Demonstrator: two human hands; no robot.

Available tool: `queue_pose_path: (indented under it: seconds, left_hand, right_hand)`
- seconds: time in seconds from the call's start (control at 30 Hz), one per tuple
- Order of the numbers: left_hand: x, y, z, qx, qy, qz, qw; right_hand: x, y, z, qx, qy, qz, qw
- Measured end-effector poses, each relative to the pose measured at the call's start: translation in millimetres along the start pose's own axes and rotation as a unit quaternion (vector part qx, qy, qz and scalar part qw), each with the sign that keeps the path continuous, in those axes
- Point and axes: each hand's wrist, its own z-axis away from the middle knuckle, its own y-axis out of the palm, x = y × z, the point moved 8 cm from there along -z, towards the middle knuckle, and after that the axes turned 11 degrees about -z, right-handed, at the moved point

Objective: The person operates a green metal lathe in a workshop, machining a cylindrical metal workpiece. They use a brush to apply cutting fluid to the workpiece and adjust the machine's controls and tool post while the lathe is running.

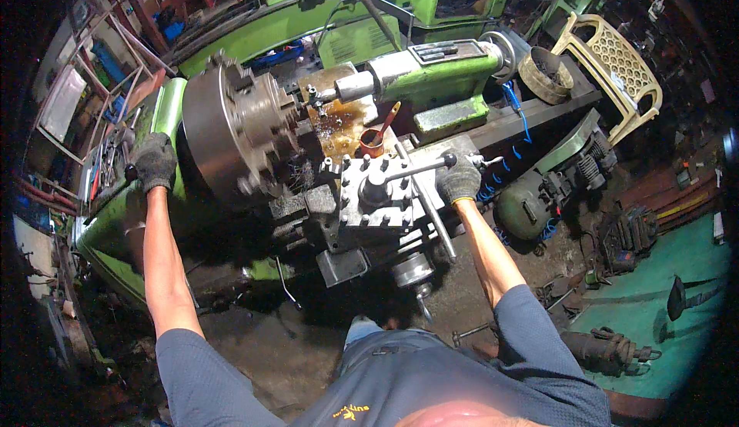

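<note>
I stand at a green metal lathe [308, 27]. My left hand [155, 161], in a dark grey glove, grips a black lever knob on the headstock, just left of the big round steel chuck [231, 123]. My right hand [459, 178], also gloved, closes around the end of the long handle [416, 168] of the square tool post [375, 188] on the carriage. The tailstock [431, 73] sits behind the tool post, its steel nose pointing at the chuck.
A small orange cup with a brush [373, 141] stands in an oily tray behind the tool post. A cream plastic chair [612, 69] stands at the back right. A green motor [523, 208] and dark machine parts lie on the dirty floor to the right.
</note>
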Motion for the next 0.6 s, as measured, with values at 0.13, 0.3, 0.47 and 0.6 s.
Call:
queue_pose_path:
  seconds: [0.13, 0.3, 0.47, 0.6]
  left_hand:
    - [-5, -6, -2, 0.010, 0.001, -0.009, 1.000]
    - [-4, -6, -1, 0.025, -0.005, -0.010, 1.000]
    - [-6, -10, -3, 0.013, 0.006, -0.002, 1.000]
    - [-5, -11, -3, 0.005, -0.001, 0.009, 1.000]
  right_hand:
    - [-2, 1, -1, -0.018, -0.014, -0.009, 1.000]
    - [-1, 1, 0, -0.022, -0.008, -0.004, 1.000]
    - [-4, 2, -1, -0.020, -0.003, -0.001, 1.000]
    - [-5, 4, -3, -0.006, 0.001, -0.002, 1.000]
